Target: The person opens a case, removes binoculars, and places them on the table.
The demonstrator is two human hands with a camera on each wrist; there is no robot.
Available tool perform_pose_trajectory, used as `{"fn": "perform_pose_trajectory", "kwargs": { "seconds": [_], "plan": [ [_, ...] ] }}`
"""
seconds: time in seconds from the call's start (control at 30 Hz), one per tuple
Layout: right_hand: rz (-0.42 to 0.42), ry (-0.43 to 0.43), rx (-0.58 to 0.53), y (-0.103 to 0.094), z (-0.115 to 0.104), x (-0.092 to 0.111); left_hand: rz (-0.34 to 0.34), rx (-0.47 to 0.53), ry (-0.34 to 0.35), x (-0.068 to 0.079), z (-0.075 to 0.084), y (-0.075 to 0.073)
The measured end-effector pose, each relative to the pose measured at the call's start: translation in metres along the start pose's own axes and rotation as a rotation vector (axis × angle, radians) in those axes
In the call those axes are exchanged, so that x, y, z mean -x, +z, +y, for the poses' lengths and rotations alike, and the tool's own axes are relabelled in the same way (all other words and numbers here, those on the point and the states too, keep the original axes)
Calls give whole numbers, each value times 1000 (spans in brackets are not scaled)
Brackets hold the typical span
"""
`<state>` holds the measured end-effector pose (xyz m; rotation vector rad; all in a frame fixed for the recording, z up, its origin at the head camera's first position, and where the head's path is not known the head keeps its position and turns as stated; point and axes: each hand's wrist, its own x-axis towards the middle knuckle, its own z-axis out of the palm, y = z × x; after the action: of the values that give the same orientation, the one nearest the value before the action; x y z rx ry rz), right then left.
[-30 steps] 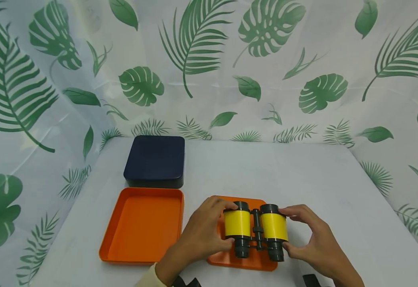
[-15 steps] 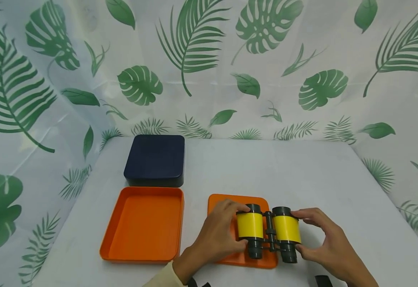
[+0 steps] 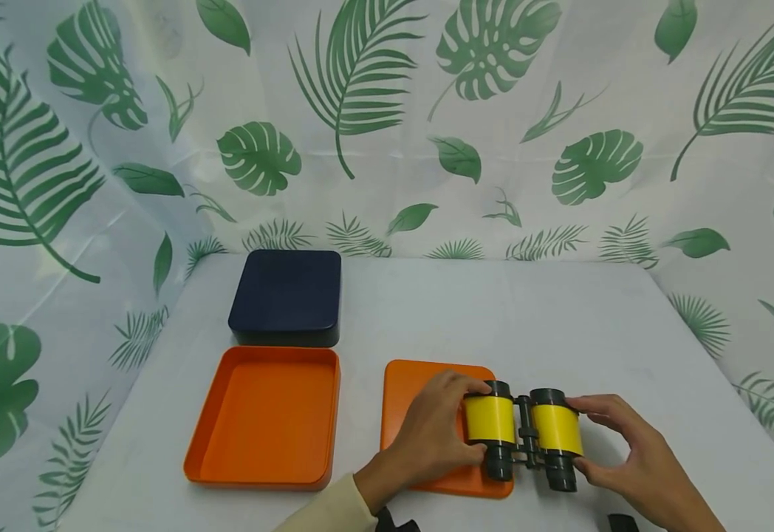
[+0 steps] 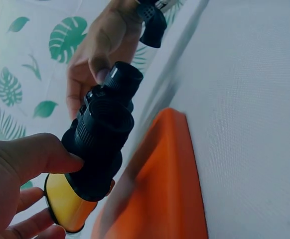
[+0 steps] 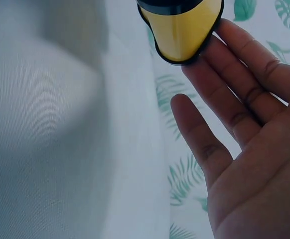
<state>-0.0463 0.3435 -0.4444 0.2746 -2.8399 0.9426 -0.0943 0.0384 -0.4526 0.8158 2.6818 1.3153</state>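
Both hands hold a pair of yellow-and-black toy binoculars (image 3: 556, 430) above the work surface, eyepieces toward the person. The left hand (image 3: 430, 432) pinches the left barrel, thumb near the eyepiece end and fingers at the front rim. On the other barrel, the right hand (image 3: 646, 458) grips the outer side between thumb and fingers. In the left wrist view the binoculars (image 4: 105, 129) hang over the edge of an orange lid-like piece (image 4: 185, 164). The right wrist view shows fingertips against the yellow barrel (image 5: 182, 32), with the little finger apart from it.
Partly beneath the binoculars lies the flat orange piece (image 3: 420, 373) with rounded corners. To its left stands a shallow orange tray (image 3: 267, 421). Behind that tray sits a dark navy box (image 3: 287, 292). Leaf-print cloth (image 3: 387, 170) encloses the white table (image 3: 493, 310) at the back and sides.
Both hands have carried the binoculars to the right, from over the middle of the orange piece to past its right edge. The tray and navy box stay put.
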Motion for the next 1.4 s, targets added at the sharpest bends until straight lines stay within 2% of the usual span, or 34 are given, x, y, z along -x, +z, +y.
{"fn": "perform_pose_trajectory", "kwargs": {
  "seconds": [0.33,0.57,0.77,1.03,1.4],
  "plan": [
    [1,33,29,-10,23,6,4,-51,44,-15,8,20],
    [2,26,13,-16,36,9,-16,-33,36,-24,11,29],
    [-10,51,10,-21,43,8,-20,-27,46,-29,12,36],
    [-22,73,3,-31,50,11,-4,-76,67,-38,19,48],
    [-27,89,9,-36,63,14,-8,-117,55,-45,25,67]
  ]
}}
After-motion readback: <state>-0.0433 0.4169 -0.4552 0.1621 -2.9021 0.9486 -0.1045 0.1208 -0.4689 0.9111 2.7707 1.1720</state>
